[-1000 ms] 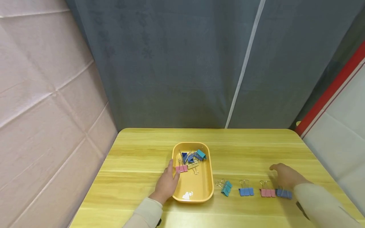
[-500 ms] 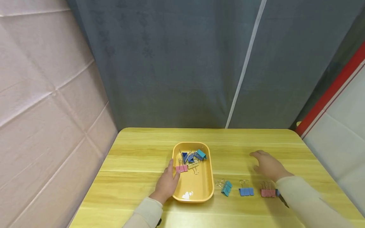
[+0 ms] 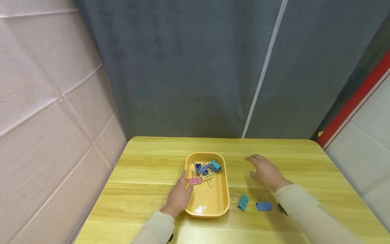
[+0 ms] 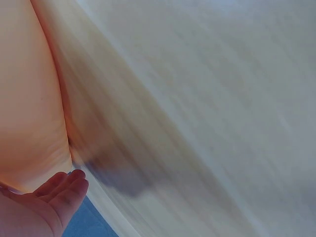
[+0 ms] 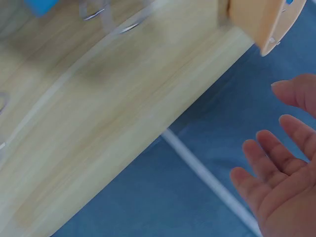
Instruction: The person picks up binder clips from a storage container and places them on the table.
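My left hand rests with its fingers along the left rim of a yellow tray. Inside the tray lie several binder clips: a pink one, a pale yellow one, dark blue ones and a teal one. My right hand hovers right of the tray, fingers apart and holding nothing; the right wrist view shows its bare palm too. Below it on the table are a teal binder clip and a blue binder clip. My right sleeve covers the spot farther right.
The wooden table has rounded far corners. A grey curtain hangs behind its far edge. Pale wall covering flanks the left side, and a white panel with a red strip stands at the right.
My right hand has swept left from the far-right clips toward the tray. Its sleeve now hides the pink and dark blue clips there. My left hand stays on the tray.
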`<state>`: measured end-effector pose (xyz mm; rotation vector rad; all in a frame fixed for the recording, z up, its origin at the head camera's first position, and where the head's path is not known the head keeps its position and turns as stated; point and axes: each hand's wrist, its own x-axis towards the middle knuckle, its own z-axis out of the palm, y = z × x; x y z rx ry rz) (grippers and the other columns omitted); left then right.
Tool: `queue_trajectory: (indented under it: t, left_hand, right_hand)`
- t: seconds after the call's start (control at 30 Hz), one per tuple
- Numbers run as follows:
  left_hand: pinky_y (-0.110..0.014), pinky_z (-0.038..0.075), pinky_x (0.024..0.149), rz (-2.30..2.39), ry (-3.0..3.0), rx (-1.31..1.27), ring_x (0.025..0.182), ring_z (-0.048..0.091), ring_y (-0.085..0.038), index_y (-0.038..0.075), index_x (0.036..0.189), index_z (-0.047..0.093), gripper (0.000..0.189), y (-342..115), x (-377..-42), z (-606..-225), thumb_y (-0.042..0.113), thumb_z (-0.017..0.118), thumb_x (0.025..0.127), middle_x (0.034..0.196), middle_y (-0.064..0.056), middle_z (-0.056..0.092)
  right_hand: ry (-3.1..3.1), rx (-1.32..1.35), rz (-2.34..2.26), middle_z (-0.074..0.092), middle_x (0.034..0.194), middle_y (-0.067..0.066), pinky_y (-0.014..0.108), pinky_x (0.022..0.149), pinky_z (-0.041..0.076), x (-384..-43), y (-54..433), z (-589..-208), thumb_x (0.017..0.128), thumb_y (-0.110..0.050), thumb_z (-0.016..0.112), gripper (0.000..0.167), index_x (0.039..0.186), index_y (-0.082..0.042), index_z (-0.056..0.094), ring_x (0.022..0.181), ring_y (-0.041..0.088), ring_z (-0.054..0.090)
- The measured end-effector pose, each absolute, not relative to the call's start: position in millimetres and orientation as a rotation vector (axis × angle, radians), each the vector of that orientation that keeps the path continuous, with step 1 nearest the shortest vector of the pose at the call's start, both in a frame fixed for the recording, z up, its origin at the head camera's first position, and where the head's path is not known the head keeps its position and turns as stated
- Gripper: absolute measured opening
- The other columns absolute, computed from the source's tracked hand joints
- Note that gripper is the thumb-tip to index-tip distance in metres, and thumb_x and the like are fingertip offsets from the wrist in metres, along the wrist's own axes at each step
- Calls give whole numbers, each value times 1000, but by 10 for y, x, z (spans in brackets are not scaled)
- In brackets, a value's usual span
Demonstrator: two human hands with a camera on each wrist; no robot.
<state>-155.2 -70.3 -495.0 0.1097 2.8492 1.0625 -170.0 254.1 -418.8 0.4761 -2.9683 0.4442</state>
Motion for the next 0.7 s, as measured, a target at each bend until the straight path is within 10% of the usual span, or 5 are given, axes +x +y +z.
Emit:
queue_trajectory:
  t: [0.7]
  left_hand:
    - [-59, 43, 100, 1070, 2858, 123, 119, 52, -47, 5, 154, 19, 64, -710, -1542, -4963, 34, 44, 102, 138, -26, 49]
  right_hand:
    - [-2908, 722, 502, 55, 133, 15, 45, 95, 52, -1872, 1586, -4198, 80, -16, 76, 57, 133, -6, 56, 120, 33, 54]
